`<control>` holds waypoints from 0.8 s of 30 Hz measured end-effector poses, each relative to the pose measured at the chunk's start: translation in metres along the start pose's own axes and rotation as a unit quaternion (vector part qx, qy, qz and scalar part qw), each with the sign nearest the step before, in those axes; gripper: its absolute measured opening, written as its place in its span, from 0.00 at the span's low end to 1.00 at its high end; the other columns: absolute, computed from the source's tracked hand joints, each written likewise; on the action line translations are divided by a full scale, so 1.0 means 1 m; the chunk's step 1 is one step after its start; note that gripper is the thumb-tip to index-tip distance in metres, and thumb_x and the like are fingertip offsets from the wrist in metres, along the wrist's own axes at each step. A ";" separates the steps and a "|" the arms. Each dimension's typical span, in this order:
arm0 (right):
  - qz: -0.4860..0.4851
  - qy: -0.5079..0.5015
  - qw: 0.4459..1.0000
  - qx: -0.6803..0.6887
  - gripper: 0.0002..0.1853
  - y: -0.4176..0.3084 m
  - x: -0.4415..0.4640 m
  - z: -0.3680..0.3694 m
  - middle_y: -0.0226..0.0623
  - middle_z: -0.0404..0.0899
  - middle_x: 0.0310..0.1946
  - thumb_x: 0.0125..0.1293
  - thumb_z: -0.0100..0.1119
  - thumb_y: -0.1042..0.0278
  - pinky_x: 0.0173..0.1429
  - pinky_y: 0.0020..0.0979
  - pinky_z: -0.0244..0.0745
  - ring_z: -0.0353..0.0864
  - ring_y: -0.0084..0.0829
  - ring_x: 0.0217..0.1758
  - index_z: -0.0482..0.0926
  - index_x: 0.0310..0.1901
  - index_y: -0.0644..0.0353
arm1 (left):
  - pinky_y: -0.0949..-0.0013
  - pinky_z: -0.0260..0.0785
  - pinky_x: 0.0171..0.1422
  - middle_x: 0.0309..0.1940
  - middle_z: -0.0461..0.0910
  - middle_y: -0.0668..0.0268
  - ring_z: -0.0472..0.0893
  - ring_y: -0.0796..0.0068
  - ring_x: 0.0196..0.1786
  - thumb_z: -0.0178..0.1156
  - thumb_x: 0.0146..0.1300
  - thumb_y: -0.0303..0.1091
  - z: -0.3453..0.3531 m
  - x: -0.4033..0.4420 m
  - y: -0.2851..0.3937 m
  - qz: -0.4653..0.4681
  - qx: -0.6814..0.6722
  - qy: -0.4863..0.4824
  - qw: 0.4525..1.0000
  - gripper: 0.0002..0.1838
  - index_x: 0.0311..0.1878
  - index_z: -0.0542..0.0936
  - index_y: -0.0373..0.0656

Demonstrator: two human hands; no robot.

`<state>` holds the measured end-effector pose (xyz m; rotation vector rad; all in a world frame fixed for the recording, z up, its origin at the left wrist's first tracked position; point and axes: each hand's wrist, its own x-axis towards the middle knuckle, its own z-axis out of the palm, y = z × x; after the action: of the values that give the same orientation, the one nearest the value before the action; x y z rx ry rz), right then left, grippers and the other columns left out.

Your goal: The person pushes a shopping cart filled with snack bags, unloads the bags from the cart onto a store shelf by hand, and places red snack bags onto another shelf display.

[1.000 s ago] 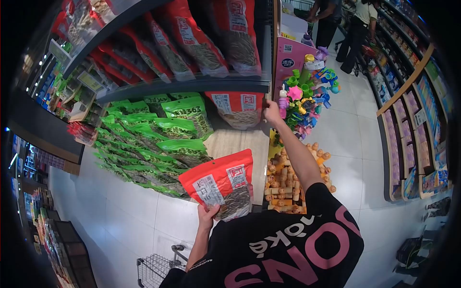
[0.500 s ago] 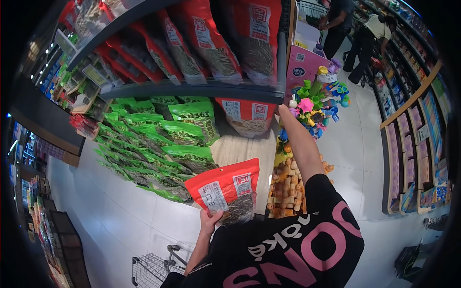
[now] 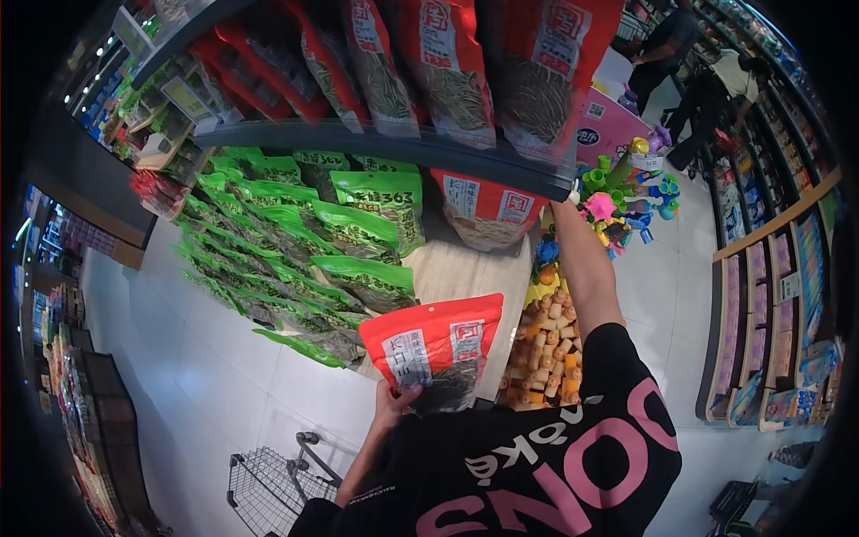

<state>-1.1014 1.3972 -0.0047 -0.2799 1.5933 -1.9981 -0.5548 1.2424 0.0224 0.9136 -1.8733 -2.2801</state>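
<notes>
In my left hand (image 3: 396, 403) is a red bag of sunflower seeds (image 3: 447, 345), gripped at its lower left with the thumb over the front. The bag tilts in front of my chest, its white label and clear window facing up. My right arm reaches forward to the right end of the shelf; of my right hand (image 3: 564, 199) only the wrist end shows, and the fingers are hidden behind the shelf edge. Close to it, a red-topped bag (image 3: 488, 213) stands under the shelf. Left of that, green bags (image 3: 380, 201) stand in overlapping rows on a pale wooden surface (image 3: 461, 273).
A dark shelf (image 3: 376, 139) above carries several red bags (image 3: 443, 76). Colourful toys (image 3: 608, 201) and a bin of small animal-shaped items (image 3: 546, 345) are at the right. A shopping cart (image 3: 268, 483) stands below left. Two people are in the aisle at upper right.
The view has shifted, so the shelf and goods sit farther right. The red bag stays in my left hand, and my right arm still reaches to the shelf end.
</notes>
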 end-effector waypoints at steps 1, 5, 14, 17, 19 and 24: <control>0.001 0.002 1.000 0.005 0.18 -0.001 0.001 -0.002 0.36 0.80 0.48 0.68 0.54 0.61 0.60 0.34 0.69 0.77 0.32 0.53 0.74 0.56 0.61 | 0.80 0.62 0.25 0.30 0.80 0.73 0.75 0.85 0.26 0.69 0.59 0.34 -0.001 0.000 -0.002 0.009 0.001 -0.003 1.000 0.16 0.48 0.80 0.38; -0.001 0.008 1.000 0.021 0.18 -0.001 0.003 -0.001 0.36 0.80 0.48 0.69 0.53 0.60 0.60 0.33 0.69 0.77 0.31 0.52 0.74 0.56 0.60 | 0.76 0.68 0.37 0.37 0.83 0.70 0.78 0.82 0.35 0.69 0.58 0.32 -0.005 0.002 -0.009 0.018 -0.010 -0.008 1.000 0.18 0.50 0.80 0.38; -0.020 0.043 0.996 0.080 0.18 -0.004 -0.005 0.000 0.35 0.80 0.46 0.71 0.50 0.57 0.59 0.33 0.70 0.77 0.30 0.51 0.75 0.54 0.60 | 0.71 0.71 0.51 0.42 0.83 0.68 0.80 0.79 0.43 0.70 0.58 0.32 -0.001 0.001 -0.001 0.013 -0.025 -0.024 0.999 0.19 0.52 0.80 0.38; -0.036 0.070 0.989 0.126 0.18 -0.004 -0.017 0.010 0.35 0.80 0.46 0.72 0.49 0.56 0.59 0.33 0.70 0.77 0.29 0.50 0.75 0.54 0.60 | 0.72 0.72 0.50 0.42 0.84 0.68 0.81 0.79 0.42 0.69 0.59 0.31 -0.002 0.002 -0.003 0.026 -0.013 -0.031 0.999 0.19 0.52 0.80 0.37; -0.050 0.101 0.977 0.182 0.18 -0.001 -0.025 0.021 0.35 0.80 0.46 0.72 0.48 0.55 0.59 0.33 0.70 0.77 0.29 0.50 0.75 0.54 0.60 | 0.72 0.72 0.50 0.41 0.84 0.67 0.81 0.79 0.41 0.68 0.59 0.30 -0.002 0.004 -0.004 0.031 -0.008 -0.035 0.999 0.18 0.52 0.80 0.37; -0.182 0.225 0.950 0.115 0.19 0.046 -0.066 0.038 0.35 0.79 0.49 0.72 0.47 0.57 0.60 0.33 0.69 0.77 0.29 0.53 0.74 0.56 0.61 | 0.74 0.72 0.47 0.39 0.84 0.66 0.82 0.77 0.39 0.66 0.60 0.32 0.009 0.003 0.003 0.037 -0.065 -0.025 0.997 0.17 0.50 0.80 0.34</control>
<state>-1.0147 1.3957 -0.0264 -0.0231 1.6359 -2.6600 -0.5625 1.2479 0.0245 0.7645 -1.7207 -2.3686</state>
